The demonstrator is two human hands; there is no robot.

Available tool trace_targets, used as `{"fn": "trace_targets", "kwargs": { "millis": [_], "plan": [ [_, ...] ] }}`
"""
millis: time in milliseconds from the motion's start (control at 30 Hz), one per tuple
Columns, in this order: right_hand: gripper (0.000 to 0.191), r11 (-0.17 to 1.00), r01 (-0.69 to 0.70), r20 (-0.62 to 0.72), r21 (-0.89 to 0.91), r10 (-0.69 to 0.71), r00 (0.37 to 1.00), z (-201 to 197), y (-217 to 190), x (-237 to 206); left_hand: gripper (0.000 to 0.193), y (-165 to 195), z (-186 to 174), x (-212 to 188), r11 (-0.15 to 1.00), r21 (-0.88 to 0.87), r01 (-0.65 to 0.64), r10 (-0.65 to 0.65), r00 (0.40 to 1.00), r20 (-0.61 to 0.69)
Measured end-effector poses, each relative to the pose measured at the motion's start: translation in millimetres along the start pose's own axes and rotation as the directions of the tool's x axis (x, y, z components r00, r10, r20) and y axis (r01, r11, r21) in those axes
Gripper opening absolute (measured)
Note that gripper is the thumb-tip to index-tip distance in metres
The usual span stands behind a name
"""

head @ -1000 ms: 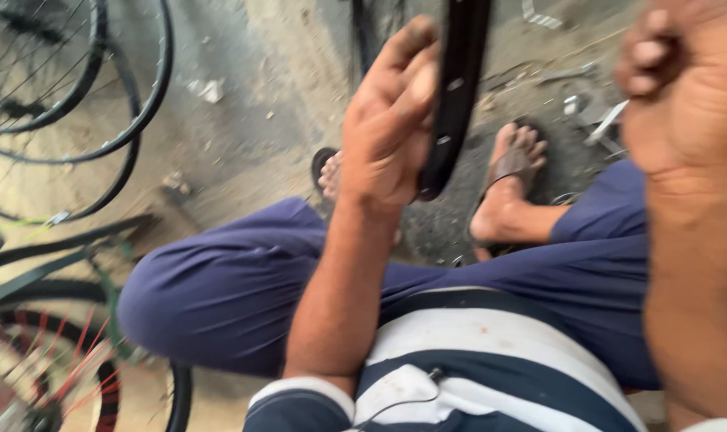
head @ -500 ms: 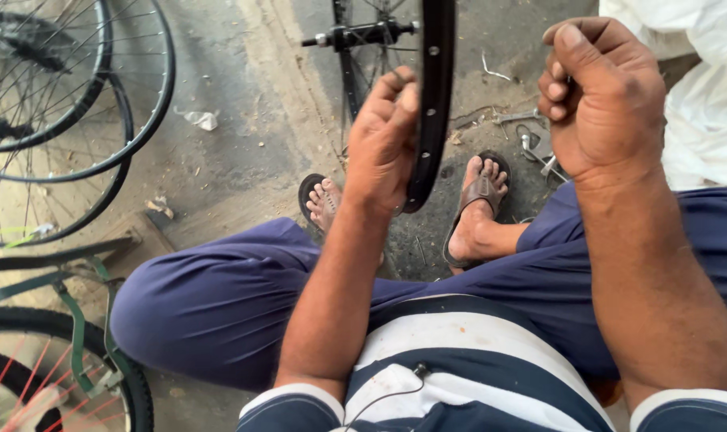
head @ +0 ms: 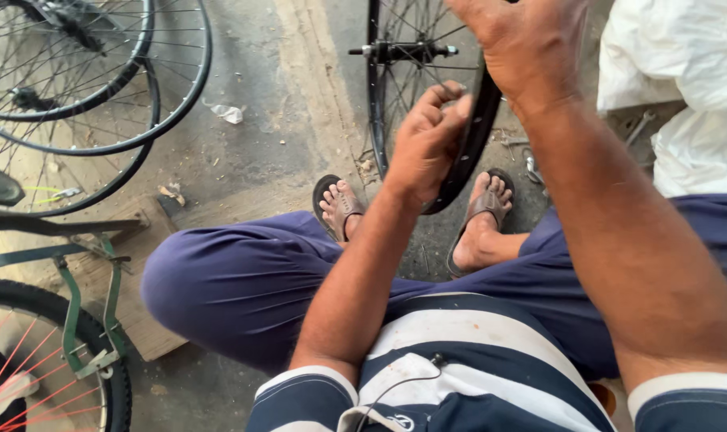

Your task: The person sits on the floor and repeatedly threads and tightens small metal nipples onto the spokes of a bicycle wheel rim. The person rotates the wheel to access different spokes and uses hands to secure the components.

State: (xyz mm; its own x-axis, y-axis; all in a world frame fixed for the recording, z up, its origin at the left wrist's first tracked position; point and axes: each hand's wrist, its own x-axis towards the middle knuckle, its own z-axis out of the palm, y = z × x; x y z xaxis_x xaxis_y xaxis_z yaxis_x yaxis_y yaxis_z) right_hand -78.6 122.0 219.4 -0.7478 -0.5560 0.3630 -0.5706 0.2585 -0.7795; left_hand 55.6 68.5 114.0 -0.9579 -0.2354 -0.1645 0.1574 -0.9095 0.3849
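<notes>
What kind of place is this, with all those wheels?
Probably a bicycle repair spot on bare ground. The left hand grips a black spoked wheel, loose wheels lie nearby, and a green bicycle frame stands at the side.

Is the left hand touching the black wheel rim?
Touching. The head view shows the left hand with its fingers curled against the black wheel rim, no gap between them.
</notes>
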Motion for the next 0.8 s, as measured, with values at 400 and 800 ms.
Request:
{"fn": "trace_targets", "kwargs": {
  "millis": [400, 800],
  "plan": [
    [0.026, 0.995, -0.003, 0.007, -0.104, 0.004, 1.0, -15.0, 20.9, 12.5, 0.047, -40.8, 0.5, 36.7, 0.996, 0.015, -0.086, 0.085, 0.996, 0.007],
    [0.041, 0.939, -0.093, -0.033, -0.331, 0.087, 0.996, 0.8, 52.8, 25.4, 0.049, -53.6, -22.5, 75.6, 0.97, -0.223, -0.097, 0.126, 0.984, 0.123]
  ]
}}
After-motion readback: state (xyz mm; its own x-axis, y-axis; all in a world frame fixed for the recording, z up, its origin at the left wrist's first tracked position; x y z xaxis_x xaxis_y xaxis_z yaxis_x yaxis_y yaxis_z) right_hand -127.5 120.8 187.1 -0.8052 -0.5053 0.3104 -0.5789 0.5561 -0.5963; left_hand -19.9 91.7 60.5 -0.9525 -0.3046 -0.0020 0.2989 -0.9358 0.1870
